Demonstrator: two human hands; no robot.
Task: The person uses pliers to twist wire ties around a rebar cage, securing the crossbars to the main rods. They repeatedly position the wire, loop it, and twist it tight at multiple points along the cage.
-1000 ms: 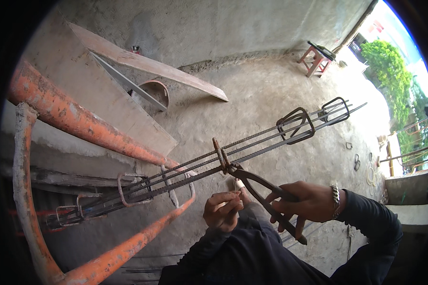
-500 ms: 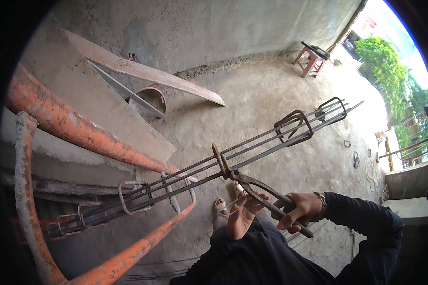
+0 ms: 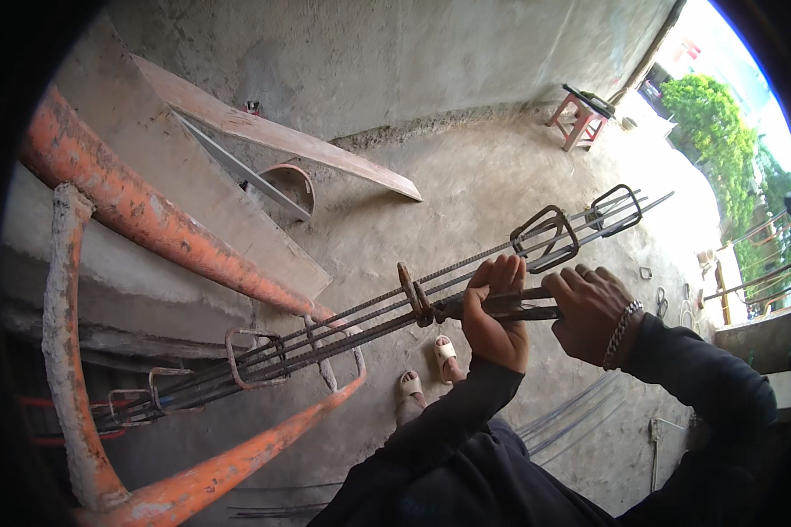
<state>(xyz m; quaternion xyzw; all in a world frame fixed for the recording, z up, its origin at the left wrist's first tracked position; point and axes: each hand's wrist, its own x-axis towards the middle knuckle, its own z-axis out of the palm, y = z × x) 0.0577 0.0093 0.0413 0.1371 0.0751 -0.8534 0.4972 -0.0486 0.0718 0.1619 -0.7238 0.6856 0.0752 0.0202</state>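
Note:
A long rebar cage (image 3: 343, 329) of several steel bars with square stirrups runs from lower left to upper right. A rusty stirrup (image 3: 410, 292) sits at its middle. My left hand (image 3: 494, 314) is wrapped around the bars just right of that stirrup. My right hand (image 3: 591, 309), with a bracelet on the wrist, grips the dark handles of a pincer tool (image 3: 492, 306) whose jaws reach toward the rusty stirrup. Two more stirrups (image 3: 547, 237) ring the bars further right.
An orange steel frame (image 3: 149, 230) holds the cage at the left. Boards (image 3: 281, 136) and a curved form lie on the concrete floor behind. A small red stool (image 3: 580, 114) stands at the back right. Loose bars (image 3: 571, 413) lie near my sandalled feet (image 3: 426, 369).
My left hand rose from below the cage and closed around the bars. My right hand swung the pincer tool up level along the cage.

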